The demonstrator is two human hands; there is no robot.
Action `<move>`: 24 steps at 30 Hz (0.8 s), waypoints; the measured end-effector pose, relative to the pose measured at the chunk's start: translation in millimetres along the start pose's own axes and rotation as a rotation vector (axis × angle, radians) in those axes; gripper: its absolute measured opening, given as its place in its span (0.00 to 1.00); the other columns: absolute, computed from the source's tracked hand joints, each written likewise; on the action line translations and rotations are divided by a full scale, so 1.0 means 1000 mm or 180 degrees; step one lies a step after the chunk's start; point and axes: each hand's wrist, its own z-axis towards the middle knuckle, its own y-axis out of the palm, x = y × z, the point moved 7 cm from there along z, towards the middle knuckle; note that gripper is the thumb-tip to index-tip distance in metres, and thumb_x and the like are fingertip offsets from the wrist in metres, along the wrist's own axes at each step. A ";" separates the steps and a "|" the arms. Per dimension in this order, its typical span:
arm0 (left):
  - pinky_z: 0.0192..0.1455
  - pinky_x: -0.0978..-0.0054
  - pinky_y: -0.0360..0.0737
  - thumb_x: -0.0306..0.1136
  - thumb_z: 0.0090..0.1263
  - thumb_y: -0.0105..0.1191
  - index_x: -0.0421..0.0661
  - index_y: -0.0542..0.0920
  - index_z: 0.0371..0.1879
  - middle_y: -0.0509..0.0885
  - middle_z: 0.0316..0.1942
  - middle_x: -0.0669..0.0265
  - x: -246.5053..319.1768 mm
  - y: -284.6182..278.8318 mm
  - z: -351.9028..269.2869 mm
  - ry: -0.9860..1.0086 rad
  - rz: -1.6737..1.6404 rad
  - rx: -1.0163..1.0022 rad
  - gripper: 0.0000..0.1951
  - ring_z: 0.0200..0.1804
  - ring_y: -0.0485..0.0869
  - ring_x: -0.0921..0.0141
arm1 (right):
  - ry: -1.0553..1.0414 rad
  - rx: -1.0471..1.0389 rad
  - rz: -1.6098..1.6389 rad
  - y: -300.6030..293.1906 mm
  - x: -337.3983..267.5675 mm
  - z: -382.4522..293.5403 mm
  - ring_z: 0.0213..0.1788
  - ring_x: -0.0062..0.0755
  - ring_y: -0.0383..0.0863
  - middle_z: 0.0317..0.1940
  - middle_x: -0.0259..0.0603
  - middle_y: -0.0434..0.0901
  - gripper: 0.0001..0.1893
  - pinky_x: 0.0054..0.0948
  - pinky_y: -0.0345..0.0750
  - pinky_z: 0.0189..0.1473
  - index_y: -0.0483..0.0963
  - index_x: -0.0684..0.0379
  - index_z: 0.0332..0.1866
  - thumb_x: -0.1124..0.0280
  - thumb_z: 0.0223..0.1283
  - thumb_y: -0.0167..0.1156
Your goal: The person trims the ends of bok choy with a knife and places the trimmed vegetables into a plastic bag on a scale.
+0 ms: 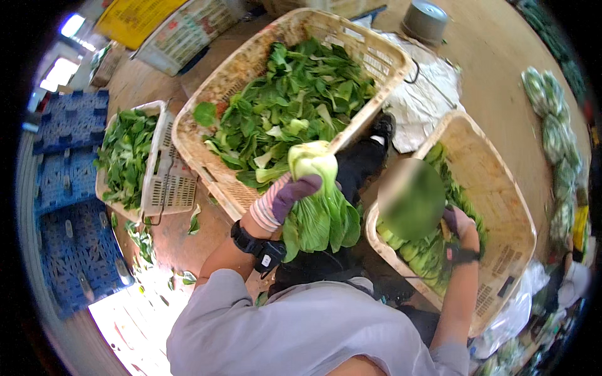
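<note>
My left hand (295,195), in a purple glove with a striped cuff, is closed around a head of bok choy (331,207), its pale base up and its leaves hanging down. Behind it stands a large stained plastic crate (211,181) holding many loose green leaves (301,101). My right hand (457,222), also gloved, reaches into a second plastic crate (512,221), over several heads of bok choy (418,258). A blurred patch covers part of that crate beside the hand. Whether the right hand grips anything does not show.
A smaller white crate (176,188) of greens stands at the left, near blue plastic pallets (75,178). A metal pot (424,21) and a white sack (418,89) lie beyond the crates. Bagged vegetables (557,141) line the right. Fallen leaves (194,221) are on the floor.
</note>
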 end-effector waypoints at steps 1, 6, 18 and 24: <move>0.52 0.66 0.77 0.50 0.56 0.62 0.42 0.68 0.56 0.79 0.46 0.56 0.006 0.002 -0.001 0.0230 0.0306 -0.0223 0.34 0.47 0.80 0.64 | -0.0339 0.0107 0.1003 -0.009 0.002 -0.007 0.31 0.23 0.75 0.34 0.35 0.79 0.14 0.26 0.71 0.31 0.72 0.59 0.45 0.61 0.62 0.52; 0.45 0.69 0.77 0.38 0.62 0.57 0.44 0.70 0.54 0.79 0.42 0.62 -0.016 -0.018 0.008 0.0336 -0.0003 -0.0171 0.23 0.42 0.78 0.69 | -0.2417 0.1421 0.0704 0.023 -0.164 -0.091 0.29 0.27 0.75 0.32 0.36 0.77 0.16 0.25 0.74 0.32 0.71 0.55 0.48 0.74 0.52 0.60; 0.36 0.77 0.73 0.37 0.69 0.47 0.45 0.74 0.49 0.79 0.40 0.68 0.000 -0.022 -0.031 -0.0027 -0.2420 0.0595 0.13 0.34 0.74 0.73 | -0.4969 0.1901 -0.2759 0.143 -0.373 -0.204 0.24 0.37 0.71 0.20 0.37 0.72 0.13 0.35 0.67 0.26 0.79 0.48 0.35 0.69 0.38 0.59; 0.48 0.77 0.76 0.26 0.59 0.60 0.42 0.73 0.53 0.80 0.46 0.69 0.026 -0.030 -0.051 0.0637 0.0608 0.0741 0.22 0.45 0.77 0.75 | -0.4271 0.0751 -0.2378 0.158 -0.380 -0.172 0.31 0.47 0.79 0.30 0.45 0.79 0.13 0.38 0.75 0.31 0.73 0.52 0.45 0.65 0.53 0.57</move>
